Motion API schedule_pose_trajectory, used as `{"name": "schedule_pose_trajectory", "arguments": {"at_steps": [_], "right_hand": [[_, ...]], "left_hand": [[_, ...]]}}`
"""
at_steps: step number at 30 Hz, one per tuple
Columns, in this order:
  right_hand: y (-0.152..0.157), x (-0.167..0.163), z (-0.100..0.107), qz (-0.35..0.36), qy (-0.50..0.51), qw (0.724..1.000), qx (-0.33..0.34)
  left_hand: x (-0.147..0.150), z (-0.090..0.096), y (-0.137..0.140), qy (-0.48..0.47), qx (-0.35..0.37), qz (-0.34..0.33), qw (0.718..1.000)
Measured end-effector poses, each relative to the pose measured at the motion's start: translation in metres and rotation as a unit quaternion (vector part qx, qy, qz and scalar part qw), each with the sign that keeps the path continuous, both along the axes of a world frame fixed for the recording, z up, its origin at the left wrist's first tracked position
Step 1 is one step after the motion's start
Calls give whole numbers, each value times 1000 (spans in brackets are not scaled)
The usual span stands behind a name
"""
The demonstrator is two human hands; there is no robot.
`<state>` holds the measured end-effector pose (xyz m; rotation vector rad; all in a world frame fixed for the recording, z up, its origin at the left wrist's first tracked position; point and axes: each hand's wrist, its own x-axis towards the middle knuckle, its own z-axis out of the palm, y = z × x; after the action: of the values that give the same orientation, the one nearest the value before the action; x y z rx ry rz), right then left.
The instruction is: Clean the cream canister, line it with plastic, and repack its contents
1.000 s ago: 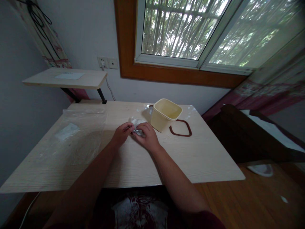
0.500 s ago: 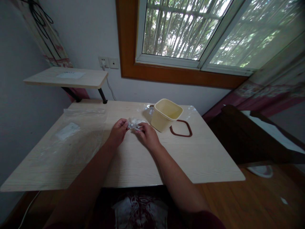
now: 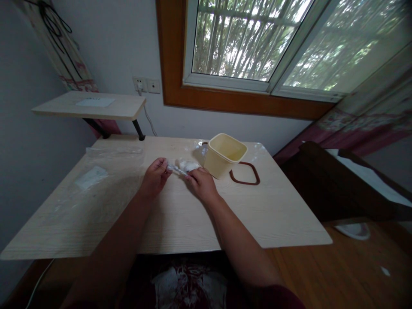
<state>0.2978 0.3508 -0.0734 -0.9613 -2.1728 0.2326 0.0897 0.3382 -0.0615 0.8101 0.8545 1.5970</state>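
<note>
Between my two hands a clear plastic bag [image 3: 177, 170] is stretched into a thin twisted strand. My left hand [image 3: 156, 175] is closed on its left end. At the other end my right hand [image 3: 202, 182] pinches it with thumb and fingers. A whitish, crumpled part of the plastic [image 3: 189, 165] bulges behind the strand; whether anything lies inside it I cannot tell. Just beyond my right hand stands a cream plastic bin [image 3: 222, 159], open at the top and upright. A brown rounded-square ring [image 3: 258, 177] lies flat on the table to the bin's right.
A large clear plastic bag [image 3: 119, 171] with a white label [image 3: 92, 177] lies flat on the left of the wooden table [image 3: 273, 219]. A small raised shelf [image 3: 122, 112] bearing a paper stands at the back left. More clear plastic [image 3: 257, 148] lies behind the bin.
My hands have drawn slightly apart, the left one moving left. The plastic between them has gone from a crumpled bunch to a taut, twisted strand.
</note>
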Motion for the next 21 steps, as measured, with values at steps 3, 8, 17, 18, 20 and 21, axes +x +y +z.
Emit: {"name": "schedule_pose_trajectory", "arguments": {"at_steps": [3,8,17,18,20,21], "right_hand": [[1,2,-2,-17,39,999,-13],[0,2,-1,-17,93,995,-22],[-4,-2,1,64,30,997,11],[-3,-2,0,70,30,997,12],[-2,-2,-1,78,30,996,12],[-2,-2,-1,79,27,996,10]], "left_hand": [[3,3,-2,-20,-3,3,1000],[6,-5,-5,30,-11,-92,995],[19,-9,-13,207,-55,-68,974],[19,-8,-12,215,-61,-57,973],[18,-7,-11,226,-66,-35,971],[17,-7,-11,227,-64,-25,972]]}}
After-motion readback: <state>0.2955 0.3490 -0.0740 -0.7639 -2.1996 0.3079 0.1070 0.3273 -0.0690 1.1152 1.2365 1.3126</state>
